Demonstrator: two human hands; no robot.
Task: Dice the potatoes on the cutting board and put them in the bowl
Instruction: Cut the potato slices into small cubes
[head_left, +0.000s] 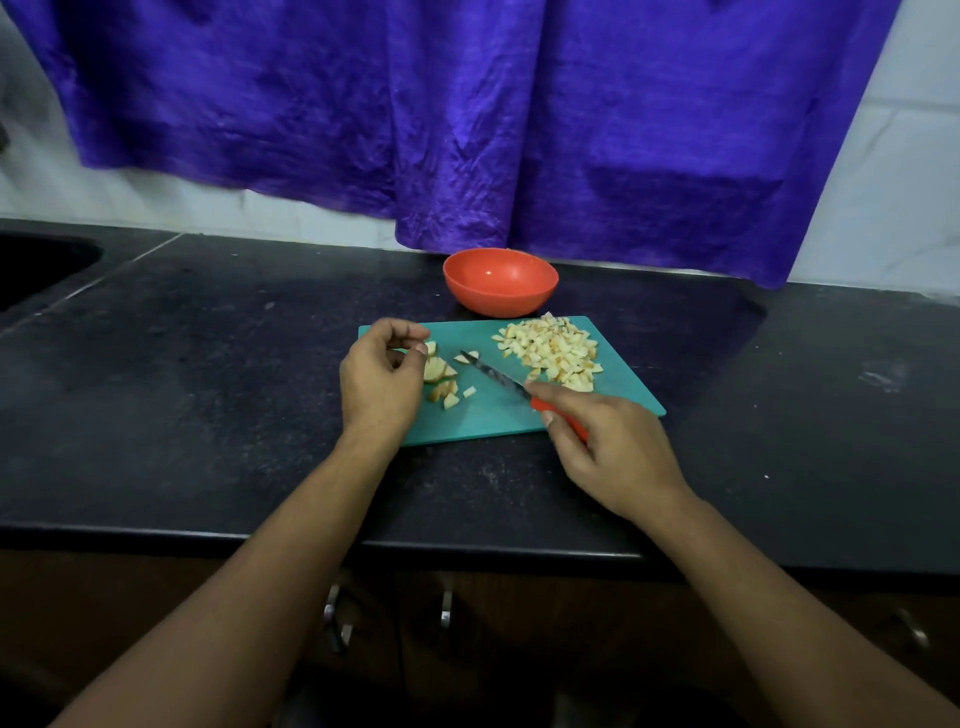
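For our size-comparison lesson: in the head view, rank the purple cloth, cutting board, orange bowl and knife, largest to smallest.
1. purple cloth
2. cutting board
3. orange bowl and knife, unranked: the knife looks longer but far slimmer, its handle is partly hidden in the right hand, and the bowl sits farther away.

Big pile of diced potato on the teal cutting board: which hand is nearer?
Right. The right hand, gripping the red-handled knife, almost touches the diced potato pile; the left hand is across the teal board, by the larger potato chunks.
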